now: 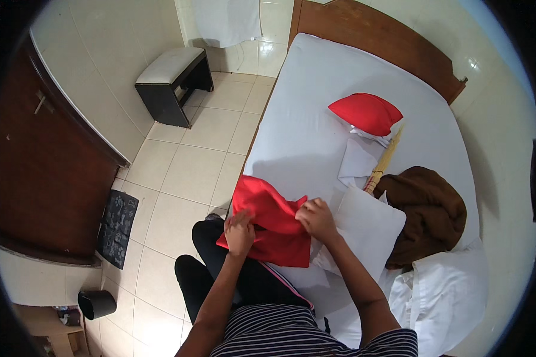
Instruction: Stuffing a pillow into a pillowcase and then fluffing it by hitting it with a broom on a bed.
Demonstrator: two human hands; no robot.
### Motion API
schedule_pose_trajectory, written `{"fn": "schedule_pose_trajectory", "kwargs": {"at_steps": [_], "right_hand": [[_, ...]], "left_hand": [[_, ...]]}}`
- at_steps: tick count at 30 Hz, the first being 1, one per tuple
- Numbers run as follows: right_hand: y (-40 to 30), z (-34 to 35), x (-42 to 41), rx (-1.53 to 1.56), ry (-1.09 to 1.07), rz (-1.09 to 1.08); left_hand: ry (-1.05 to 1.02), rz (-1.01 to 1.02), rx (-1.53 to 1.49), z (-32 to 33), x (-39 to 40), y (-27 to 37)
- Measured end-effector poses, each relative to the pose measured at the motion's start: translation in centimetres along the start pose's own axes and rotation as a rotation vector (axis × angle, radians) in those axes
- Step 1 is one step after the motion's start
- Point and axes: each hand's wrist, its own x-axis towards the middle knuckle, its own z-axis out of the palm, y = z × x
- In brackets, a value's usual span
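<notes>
I am seated at the near left edge of a bed spread with a white sheet (303, 98). A red cloth cover (279, 247), like a cushion cover, lies loosely across my lap and the bed's edge. My left hand (240, 234) pinches its left side, and the fingers look slightly blurred. At its upper right edge, my right hand (316, 217) has the fabric bunched between thumb and fingers. Just right of that hand rests a white cushion (370, 227), with its lower part behind my right forearm.
Farther up the bed are a red cushion (366, 114), a folded white cloth (357, 160) and a yellow straw broom (386, 158). A brown blanket (424, 214) and white bedding (451, 290) lie right. A padded stool (174, 80), doormat (118, 227) and black bin (97, 304) stand left.
</notes>
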Motion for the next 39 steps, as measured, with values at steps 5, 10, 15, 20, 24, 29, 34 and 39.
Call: {"fn": "schedule_pose_trajectory", "kwargs": {"at_steps": [5, 10, 15, 20, 24, 29, 34, 39], "right_hand": [[-1.0, 0.8, -1.0, -0.096, 0.007, 0.022], [2.1, -0.1, 1.1, 0.325, -0.069, 0.471], [6.9, -3.6, 4.6, 0.185, 0.274, 0.338], [7.7, -3.4, 6.7, -0.226, 0.578, 0.248], [5.0, -0.1, 3.8, 0.109, 0.116, 0.250], [3.7, -3.6, 1.7, -0.099, 0.203, 0.401], [2.9, -9.9, -8.4, -0.435, 0.506, 1.065], [0.5, -10.0, -12.5, -0.304, 0.418, 1.365]], "left_hand": [[0.288, 0.385, 0.087, -0.1, 1.2, 4.0], [0.125, 0.291, -0.077, 3.7, 0.5, 1.6], [0.128, 0.362, -0.058, 1.5, 1.0, 1.1], [0.289, 0.234, -0.121, 1.8, 2.2, -0.4], [0.247, 0.492, -0.167, 1.8, 3.5, 1.2], [0.101, 0.341, 0.137, 2.1, 3.7, 2.7], [0.265, 0.352, -0.229, 1.8, 3.9, -0.1], [0.346, 0.241, -0.386, 2.9, 3.6, -2.3]]}}
